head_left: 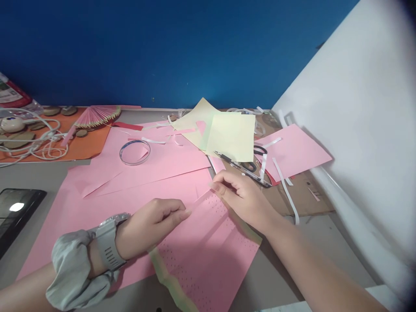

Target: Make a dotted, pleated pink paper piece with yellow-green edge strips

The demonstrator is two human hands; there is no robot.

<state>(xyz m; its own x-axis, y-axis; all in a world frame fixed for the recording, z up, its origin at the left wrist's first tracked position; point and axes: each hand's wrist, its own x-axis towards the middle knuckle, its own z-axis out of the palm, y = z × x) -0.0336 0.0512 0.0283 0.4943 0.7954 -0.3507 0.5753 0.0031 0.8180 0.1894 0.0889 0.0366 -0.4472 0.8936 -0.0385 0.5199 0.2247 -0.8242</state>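
A pink paper sheet (208, 247) with small dark marks and yellow-green edge strips lies toward me, its far edge between my hands. My left hand (152, 225), wearing a grey watch and a scrunchie, pinches that edge at its left part. Farther right, my right hand (243, 197) pinches the same edge between thumb and fingers. Under and beyond it spread larger pink sheets (107, 212). Just past my right hand are a black pen (240, 168) and scissors (249, 166), partly covered by a pale yellow sheet (232, 136).
A tape roll (134, 164) rests on the pink paper. At the left are a phone (19, 212), a tangled white cable (42, 138) and a pleated pink paper fan (95, 116) on orange paper. White paper strips (287, 193) lie on cardboard at right, near the white wall (357, 108).
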